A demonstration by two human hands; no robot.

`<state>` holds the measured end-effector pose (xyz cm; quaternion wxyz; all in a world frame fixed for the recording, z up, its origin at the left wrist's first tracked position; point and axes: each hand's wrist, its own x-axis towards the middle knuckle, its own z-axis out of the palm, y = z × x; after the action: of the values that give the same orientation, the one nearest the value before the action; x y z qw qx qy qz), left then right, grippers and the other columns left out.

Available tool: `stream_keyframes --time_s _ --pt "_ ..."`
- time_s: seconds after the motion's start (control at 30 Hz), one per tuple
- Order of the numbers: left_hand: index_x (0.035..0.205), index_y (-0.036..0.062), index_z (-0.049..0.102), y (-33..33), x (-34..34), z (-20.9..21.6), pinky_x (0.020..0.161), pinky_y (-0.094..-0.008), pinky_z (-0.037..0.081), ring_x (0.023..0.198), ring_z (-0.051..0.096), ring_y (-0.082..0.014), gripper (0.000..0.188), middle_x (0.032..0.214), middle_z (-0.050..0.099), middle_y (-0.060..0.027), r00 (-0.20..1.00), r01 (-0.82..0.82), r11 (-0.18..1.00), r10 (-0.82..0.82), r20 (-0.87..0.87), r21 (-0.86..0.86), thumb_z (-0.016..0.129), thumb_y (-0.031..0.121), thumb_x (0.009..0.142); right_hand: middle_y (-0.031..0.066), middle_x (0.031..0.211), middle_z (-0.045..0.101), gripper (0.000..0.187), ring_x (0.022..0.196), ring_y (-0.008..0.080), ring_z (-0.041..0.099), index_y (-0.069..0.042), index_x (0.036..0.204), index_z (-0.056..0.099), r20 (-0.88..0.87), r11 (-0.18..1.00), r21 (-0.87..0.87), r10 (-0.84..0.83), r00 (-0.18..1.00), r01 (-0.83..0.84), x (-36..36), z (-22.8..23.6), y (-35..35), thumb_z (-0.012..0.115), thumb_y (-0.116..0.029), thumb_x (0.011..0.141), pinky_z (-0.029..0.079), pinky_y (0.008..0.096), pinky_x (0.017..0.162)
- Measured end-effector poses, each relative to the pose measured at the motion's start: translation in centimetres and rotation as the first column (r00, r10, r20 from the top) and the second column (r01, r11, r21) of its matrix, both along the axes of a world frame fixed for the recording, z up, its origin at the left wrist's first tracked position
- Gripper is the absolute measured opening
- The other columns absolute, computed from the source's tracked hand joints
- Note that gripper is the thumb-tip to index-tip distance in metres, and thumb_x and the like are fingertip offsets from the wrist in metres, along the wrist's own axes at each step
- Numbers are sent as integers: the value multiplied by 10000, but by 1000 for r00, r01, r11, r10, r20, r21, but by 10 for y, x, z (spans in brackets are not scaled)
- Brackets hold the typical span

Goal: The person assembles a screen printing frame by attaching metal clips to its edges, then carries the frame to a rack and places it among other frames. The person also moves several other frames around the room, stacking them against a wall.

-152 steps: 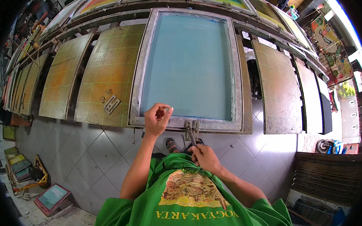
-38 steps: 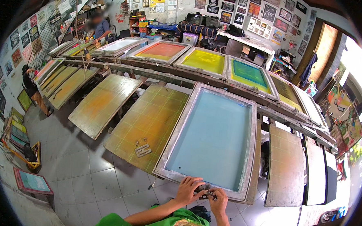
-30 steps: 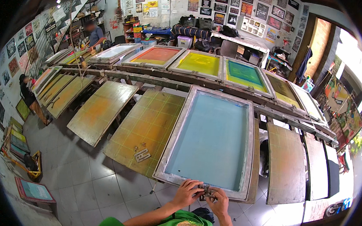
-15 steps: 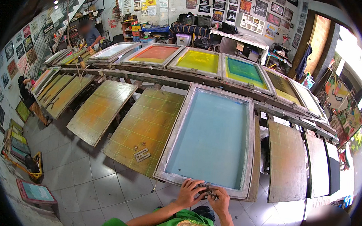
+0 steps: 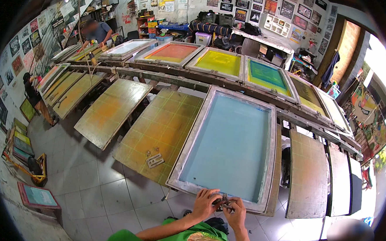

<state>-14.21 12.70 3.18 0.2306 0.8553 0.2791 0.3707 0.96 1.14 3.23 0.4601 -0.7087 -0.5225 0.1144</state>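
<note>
A screen-printing frame [image 5: 225, 139] with pale blue mesh and a worn whitish rim lies in front of me on a printing board. At its near edge, my left hand [image 5: 207, 204] has its fingers curled round a small dark metal fitting [image 5: 224, 200], thumb toward the right. Close beside it, my right hand [image 5: 235, 213] pinches the same fitting from the other side. Fingers cover much of the fitting, so its exact kind does not show. On the grid-lined board to the left lies a slotted metal bracket [image 5: 154, 161], with some small metal pieces [image 5: 150, 153] next to it.
More printing boards [image 5: 113, 112] run along both sides, with floor gaps between them. Behind the long rail [image 5: 177, 79] lie several screens, including a yellow one [image 5: 218, 63]. One person [image 5: 97, 34] leans over the far left boards; another [image 5: 35, 94] stands at the left.
My view has shifted a little, so the scene sits slightly farther right. Both hands remain at the frame's near edge, and the fingers have shifted slightly round the metal fitting.
</note>
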Motion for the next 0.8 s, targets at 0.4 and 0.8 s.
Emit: stream_keyframes --time_s 0.4,0.8 --pt "1068 142 741 9 -15 -18 1084 -504 417 1226 603 -295 239 1343 653 -36 988 143 988 -145 45 51 822 163 844 90 1014 746 223 874 306 669 -23 747 574 47 999 39 22 999 -24 -2 0 -3 789 32 722 539 388 778" --pt "1051 115 706 -4 6 -32 1157 -561 338 1239 589 -324 184 1312 663 -87 997 76 994 -73 -36 82 760 207 902 97 1026 704 264 1008 348 660 -65 1018 705 9 999 40 20 1000 -21 10 -13 -9 810 -113 781 557 456 858"
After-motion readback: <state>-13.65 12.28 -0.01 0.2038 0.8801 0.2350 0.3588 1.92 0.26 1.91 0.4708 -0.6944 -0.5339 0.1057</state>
